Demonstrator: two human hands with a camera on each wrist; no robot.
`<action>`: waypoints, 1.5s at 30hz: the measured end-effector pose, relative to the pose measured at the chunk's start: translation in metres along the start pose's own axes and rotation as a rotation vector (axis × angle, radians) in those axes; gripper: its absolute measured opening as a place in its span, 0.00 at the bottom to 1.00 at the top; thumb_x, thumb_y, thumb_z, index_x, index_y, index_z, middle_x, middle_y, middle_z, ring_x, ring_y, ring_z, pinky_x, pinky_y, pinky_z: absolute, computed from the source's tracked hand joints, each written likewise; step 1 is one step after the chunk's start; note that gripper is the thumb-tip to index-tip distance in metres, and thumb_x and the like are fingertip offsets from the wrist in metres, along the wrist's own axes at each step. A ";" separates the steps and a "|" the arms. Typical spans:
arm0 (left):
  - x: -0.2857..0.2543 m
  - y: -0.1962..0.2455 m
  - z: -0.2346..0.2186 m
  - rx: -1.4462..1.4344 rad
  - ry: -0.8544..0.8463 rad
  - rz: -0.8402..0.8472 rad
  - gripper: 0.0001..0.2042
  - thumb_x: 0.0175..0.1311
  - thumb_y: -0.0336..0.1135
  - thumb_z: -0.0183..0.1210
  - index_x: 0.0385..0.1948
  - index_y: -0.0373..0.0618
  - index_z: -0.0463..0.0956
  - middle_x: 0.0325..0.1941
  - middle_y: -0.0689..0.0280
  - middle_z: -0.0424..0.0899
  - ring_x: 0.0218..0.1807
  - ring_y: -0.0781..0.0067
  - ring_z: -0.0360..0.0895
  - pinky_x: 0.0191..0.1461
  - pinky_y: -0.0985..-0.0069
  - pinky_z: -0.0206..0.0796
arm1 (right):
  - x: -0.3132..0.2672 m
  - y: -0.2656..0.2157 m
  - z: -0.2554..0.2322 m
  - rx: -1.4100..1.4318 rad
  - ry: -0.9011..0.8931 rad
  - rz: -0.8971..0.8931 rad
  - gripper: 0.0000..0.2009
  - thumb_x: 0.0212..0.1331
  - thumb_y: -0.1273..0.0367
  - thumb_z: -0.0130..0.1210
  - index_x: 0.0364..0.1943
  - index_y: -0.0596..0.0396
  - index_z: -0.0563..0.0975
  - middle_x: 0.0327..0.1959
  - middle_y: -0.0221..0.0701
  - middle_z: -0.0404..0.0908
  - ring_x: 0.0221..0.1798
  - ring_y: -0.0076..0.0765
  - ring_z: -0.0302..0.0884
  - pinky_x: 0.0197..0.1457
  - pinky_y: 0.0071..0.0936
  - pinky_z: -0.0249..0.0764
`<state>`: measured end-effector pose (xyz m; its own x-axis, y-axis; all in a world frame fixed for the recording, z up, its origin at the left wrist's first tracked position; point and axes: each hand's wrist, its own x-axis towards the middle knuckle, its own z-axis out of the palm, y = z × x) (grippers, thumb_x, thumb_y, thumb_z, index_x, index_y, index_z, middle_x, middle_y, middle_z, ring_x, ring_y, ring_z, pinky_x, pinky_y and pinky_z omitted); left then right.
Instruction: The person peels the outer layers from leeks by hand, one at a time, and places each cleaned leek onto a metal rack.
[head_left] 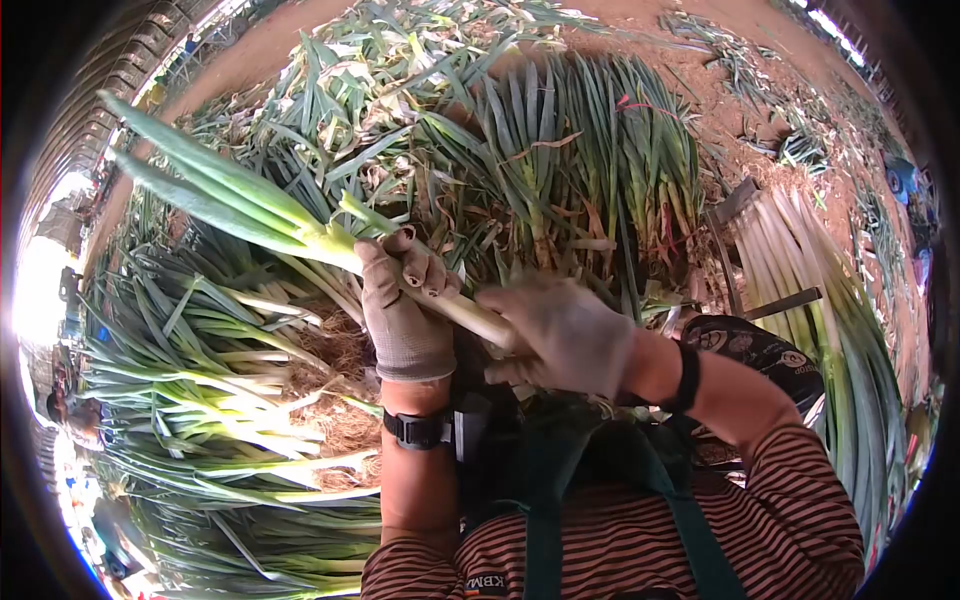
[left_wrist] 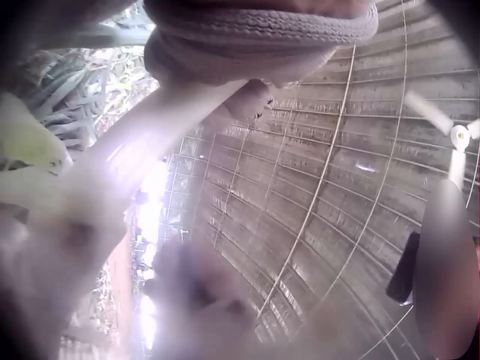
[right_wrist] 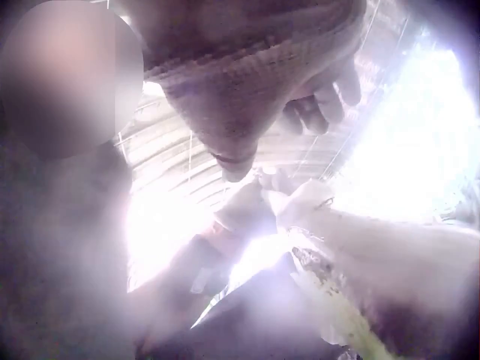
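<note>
My gloved left hand (head_left: pixel 408 305) grips a large green onion (head_left: pixel 470 318) around its pale stalk, the bare fingertips showing through the glove. Its long green leaves reach to the upper left. In the left wrist view the white stalk (left_wrist: pixel 165 116) slants down from under the glove. My gloved right hand (head_left: pixel 570 335), blurred, is at the stalk's lower end, with thumb and fingers on either side of it in the head view. The right wrist view shows that hand's thumb (right_wrist: pixel 236 169) and fingers (right_wrist: pixel 322 109) spread apart.
Untrimmed green onions (head_left: pixel 200 400) with roots lie heaped at left. Upright bundles (head_left: pixel 590 140) stand ahead, beside a pile of stripped leaves (head_left: pixel 350 90). At right, cleaned white-stalked onions (head_left: pixel 800 260) lie by a metal frame (head_left: pixel 735 250).
</note>
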<state>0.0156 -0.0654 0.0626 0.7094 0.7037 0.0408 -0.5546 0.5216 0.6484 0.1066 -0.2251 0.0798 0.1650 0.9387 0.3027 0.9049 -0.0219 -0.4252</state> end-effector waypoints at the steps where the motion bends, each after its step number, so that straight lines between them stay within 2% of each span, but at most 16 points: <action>1: 0.000 0.003 -0.004 -0.010 0.046 -0.025 0.17 0.70 0.54 0.49 0.36 0.48 0.70 0.20 0.75 0.61 0.22 0.79 0.60 0.27 0.78 0.59 | 0.003 -0.002 0.004 0.057 -0.281 0.110 0.24 0.57 0.52 0.60 0.41 0.59 0.68 0.27 0.43 0.80 0.31 0.53 0.80 0.35 0.42 0.74; 5: -0.001 0.010 -0.024 0.044 0.200 -0.043 0.18 0.71 0.54 0.49 0.36 0.46 0.70 0.21 0.75 0.62 0.21 0.81 0.60 0.24 0.79 0.60 | 0.002 -0.011 -0.002 -0.058 -0.399 0.031 0.20 0.62 0.52 0.54 0.32 0.58 0.72 0.15 0.37 0.76 0.19 0.49 0.78 0.23 0.39 0.72; 11: 0.009 0.016 -0.037 0.075 0.339 -0.021 0.19 0.71 0.54 0.49 0.37 0.44 0.70 0.19 0.77 0.60 0.19 0.83 0.58 0.25 0.80 0.59 | -0.061 -0.014 -0.023 -0.068 -0.201 0.072 0.17 0.60 0.56 0.58 0.22 0.53 0.74 0.09 0.35 0.71 0.12 0.43 0.73 0.17 0.38 0.70; 18: 0.027 0.034 -0.090 -0.016 0.422 0.062 0.19 0.70 0.54 0.52 0.35 0.45 0.70 0.17 0.78 0.62 0.18 0.84 0.57 0.24 0.82 0.56 | -0.191 -0.024 -0.078 -0.213 -0.412 0.379 0.13 0.60 0.58 0.58 0.24 0.51 0.77 0.09 0.32 0.71 0.12 0.44 0.73 0.17 0.38 0.68; 21: 0.023 0.042 -0.103 -0.090 0.365 0.088 0.18 0.70 0.54 0.50 0.32 0.49 0.70 0.16 0.79 0.61 0.19 0.85 0.57 0.25 0.82 0.57 | -0.200 -0.014 -0.108 -0.265 -0.609 0.589 0.12 0.56 0.59 0.60 0.31 0.53 0.78 0.20 0.35 0.78 0.26 0.46 0.80 0.30 0.41 0.74; 23: 0.016 0.042 -0.083 -0.151 0.306 0.117 0.18 0.71 0.55 0.49 0.28 0.51 0.70 0.16 0.79 0.61 0.18 0.86 0.57 0.25 0.82 0.57 | -0.183 0.000 -0.117 -0.331 -0.315 0.297 0.17 0.54 0.60 0.61 0.43 0.56 0.77 0.37 0.39 0.81 0.42 0.49 0.80 0.43 0.42 0.74; 25: 0.012 0.039 -0.073 -0.286 0.127 0.066 0.19 0.71 0.56 0.47 0.29 0.51 0.72 0.16 0.80 0.63 0.18 0.86 0.58 0.25 0.83 0.56 | -0.157 0.022 -0.120 -0.121 -0.195 0.174 0.24 0.54 0.63 0.62 0.54 0.59 0.72 0.50 0.42 0.77 0.51 0.50 0.77 0.49 0.41 0.74; 27: 0.007 0.036 -0.050 -0.297 0.020 0.026 0.20 0.72 0.56 0.45 0.31 0.49 0.72 0.16 0.81 0.62 0.17 0.87 0.57 0.24 0.83 0.54 | -0.112 0.026 -0.120 0.219 -0.034 -0.011 0.26 0.56 0.66 0.60 0.59 0.61 0.69 0.52 0.46 0.77 0.55 0.53 0.76 0.55 0.44 0.73; 28: 0.010 0.034 -0.053 -0.468 -0.139 -0.062 0.21 0.72 0.56 0.45 0.32 0.48 0.72 0.16 0.81 0.61 0.16 0.87 0.56 0.24 0.83 0.53 | -0.086 0.033 -0.107 0.288 0.037 -0.128 0.29 0.60 0.60 0.56 0.62 0.60 0.66 0.53 0.44 0.77 0.47 0.44 0.78 0.49 0.38 0.76; 30: 0.007 0.030 -0.033 -0.544 -0.198 -0.090 0.21 0.72 0.56 0.45 0.33 0.46 0.71 0.15 0.81 0.60 0.15 0.88 0.55 0.24 0.84 0.52 | -0.044 0.023 -0.077 0.596 0.009 -0.157 0.32 0.66 0.51 0.49 0.67 0.59 0.62 0.51 0.42 0.78 0.37 0.31 0.79 0.41 0.29 0.78; 34: 0.011 0.020 -0.027 -0.677 -0.332 -0.092 0.20 0.71 0.52 0.49 0.35 0.40 0.69 0.16 0.78 0.61 0.16 0.86 0.55 0.25 0.83 0.55 | 0.006 0.003 -0.005 1.072 -0.365 0.111 0.37 0.65 0.40 0.40 0.58 0.62 0.71 0.44 0.41 0.79 0.42 0.31 0.80 0.42 0.29 0.76; 36: 0.019 0.021 -0.046 -0.711 -0.379 -0.098 0.20 0.70 0.51 0.50 0.36 0.38 0.70 0.16 0.78 0.62 0.17 0.85 0.56 0.25 0.82 0.56 | 0.005 -0.002 0.013 1.231 -0.467 0.174 0.39 0.63 0.35 0.38 0.53 0.61 0.74 0.37 0.34 0.79 0.36 0.24 0.77 0.38 0.24 0.74; 41: 0.018 0.014 -0.095 -0.640 -0.153 -0.098 0.21 0.70 0.54 0.49 0.37 0.41 0.71 0.16 0.80 0.64 0.18 0.85 0.59 0.27 0.81 0.58 | -0.044 -0.010 0.030 1.644 -0.350 0.511 0.31 0.67 0.42 0.43 0.46 0.60 0.77 0.34 0.29 0.79 0.35 0.21 0.76 0.40 0.22 0.73; 42: 0.020 0.010 -0.098 -0.566 -0.126 -0.084 0.21 0.70 0.54 0.49 0.35 0.42 0.71 0.16 0.80 0.64 0.18 0.85 0.59 0.27 0.81 0.58 | -0.056 -0.003 0.044 1.867 -0.300 0.744 0.24 0.70 0.51 0.45 0.48 0.60 0.77 0.35 0.29 0.80 0.36 0.21 0.77 0.42 0.21 0.74; 44: 0.028 0.009 -0.104 -0.565 -0.021 -0.128 0.21 0.69 0.57 0.49 0.30 0.46 0.69 0.15 0.80 0.63 0.18 0.85 0.59 0.28 0.80 0.59 | -0.093 -0.002 0.033 1.392 -0.097 0.442 0.20 0.70 0.57 0.46 0.50 0.60 0.76 0.36 0.30 0.81 0.37 0.22 0.78 0.44 0.21 0.75; 45: 0.034 0.011 -0.112 -0.439 0.166 -0.098 0.21 0.69 0.58 0.48 0.30 0.47 0.69 0.15 0.80 0.61 0.18 0.84 0.59 0.28 0.80 0.58 | -0.104 -0.005 0.019 1.286 -0.066 0.404 0.18 0.71 0.59 0.46 0.49 0.61 0.76 0.36 0.30 0.81 0.37 0.22 0.78 0.44 0.20 0.75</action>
<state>-0.0153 0.0180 -0.0140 0.7080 0.6901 -0.1499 -0.6455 0.7185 0.2592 0.0771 -0.3162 0.0342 0.2787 0.9586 -0.0586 -0.2143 0.0026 -0.9768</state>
